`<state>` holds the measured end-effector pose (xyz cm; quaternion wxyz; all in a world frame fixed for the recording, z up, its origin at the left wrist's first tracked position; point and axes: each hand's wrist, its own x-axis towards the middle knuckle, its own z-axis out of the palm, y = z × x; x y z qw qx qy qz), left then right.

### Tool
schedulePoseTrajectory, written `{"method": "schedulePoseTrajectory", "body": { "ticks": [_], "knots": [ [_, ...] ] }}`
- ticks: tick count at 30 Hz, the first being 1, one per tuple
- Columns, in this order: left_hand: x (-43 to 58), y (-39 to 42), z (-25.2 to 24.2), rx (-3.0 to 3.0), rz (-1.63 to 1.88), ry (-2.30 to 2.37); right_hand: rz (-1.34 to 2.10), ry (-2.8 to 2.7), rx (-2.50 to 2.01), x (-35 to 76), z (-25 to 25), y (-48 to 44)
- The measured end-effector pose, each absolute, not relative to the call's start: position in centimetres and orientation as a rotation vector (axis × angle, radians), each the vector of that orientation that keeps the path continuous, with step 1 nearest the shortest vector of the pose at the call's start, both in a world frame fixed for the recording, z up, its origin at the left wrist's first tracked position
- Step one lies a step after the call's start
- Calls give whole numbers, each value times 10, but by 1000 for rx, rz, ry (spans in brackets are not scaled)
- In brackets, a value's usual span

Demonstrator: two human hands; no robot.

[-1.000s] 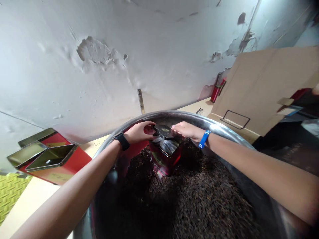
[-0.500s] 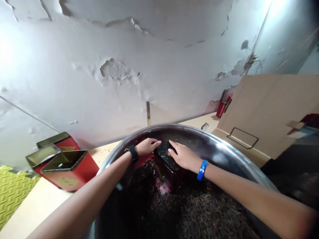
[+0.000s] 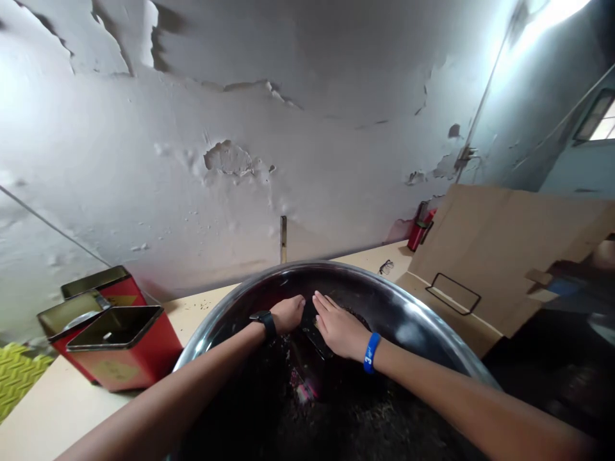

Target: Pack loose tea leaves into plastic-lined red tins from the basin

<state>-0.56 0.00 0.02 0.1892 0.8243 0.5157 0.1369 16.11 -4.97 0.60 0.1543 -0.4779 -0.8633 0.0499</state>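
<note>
A dark tin with a black lid (image 3: pixel 314 341) stands in dry, dark loose leaves (image 3: pixel 375 416) inside a large shiny metal basin (image 3: pixel 408 306). My left hand (image 3: pixel 288 314), below a black watch, is closed at the tin's left upper edge; its fingertips are hidden. My right hand (image 3: pixel 342 328), with a blue wristband, lies with fingers stretched out over the lid's right side. The tin's lower part is in shadow, with a pinkish glint near its base.
Several red tins (image 3: pixel 127 358) with open tops stand on the pale table (image 3: pixel 72 410) at left. A cardboard box (image 3: pixel 494 256) sits at right, near eyeglasses (image 3: pixel 385 267) and another red tin (image 3: pixel 419 230). Behind is a peeling wall (image 3: pixel 336 173).
The view has tilted up, so basin and tins sit lower. My right hand has flattened, its fingers stretched over the lid. My left hand has curled more at the tin's edge.
</note>
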Motion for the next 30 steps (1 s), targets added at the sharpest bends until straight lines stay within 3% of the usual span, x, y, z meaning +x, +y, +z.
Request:
{"method": "schedulePoseTrajectory", "body": {
  "ticks": [9, 20, 26, 30],
  "knots": [
    [1, 10, -8, 2191, 442, 1376, 252, -2446, -1509, 160, 7, -55],
    [-8, -14, -10, 2168, 763, 1477, 348, -2356, -1775, 166, 9, -97],
    [-9, -35, -7, 2133, 770, 1603, 217, -2181, -1557, 169, 1, -114],
    [3, -64, 21, 2270, 1062, 1513, 102, -2095, -1432, 183, 32, -114]
  ]
}}
